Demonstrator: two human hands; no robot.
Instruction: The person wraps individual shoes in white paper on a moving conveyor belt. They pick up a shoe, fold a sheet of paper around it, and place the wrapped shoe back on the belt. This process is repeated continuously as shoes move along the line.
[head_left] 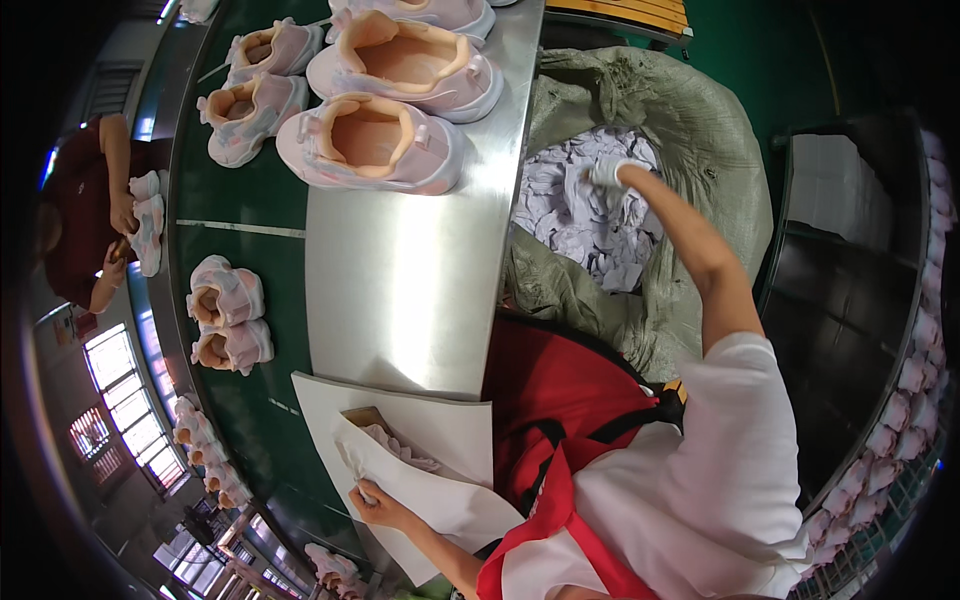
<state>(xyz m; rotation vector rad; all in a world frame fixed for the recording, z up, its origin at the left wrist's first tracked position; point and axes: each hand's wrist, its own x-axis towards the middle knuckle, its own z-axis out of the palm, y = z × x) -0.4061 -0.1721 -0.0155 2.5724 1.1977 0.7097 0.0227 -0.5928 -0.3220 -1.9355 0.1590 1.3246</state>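
Note:
My right hand (608, 174), with white covering on it, reaches into a large grey-green woven sack (715, 130). It is at a heap of crumpled white paper (590, 235); its fingers are too small and mixed with the paper to read. Lower left, my left hand (376, 503) is closed, with something whitish at the fingertips that I cannot make out. Beneath it lie white sheets (455, 500) at the end of the steel table. A brown-edged opening (365, 417) between them shows crumpled paper (405, 447).
Pale pink sneakers (375, 145) stand on the steel table (400, 270). More pairs (228, 310) sit on the green conveyor (245, 200) alongside. Across it, another person's hands (120, 230) are near a shoe (147, 225). A rack of shoes (900, 400) stands at far right.

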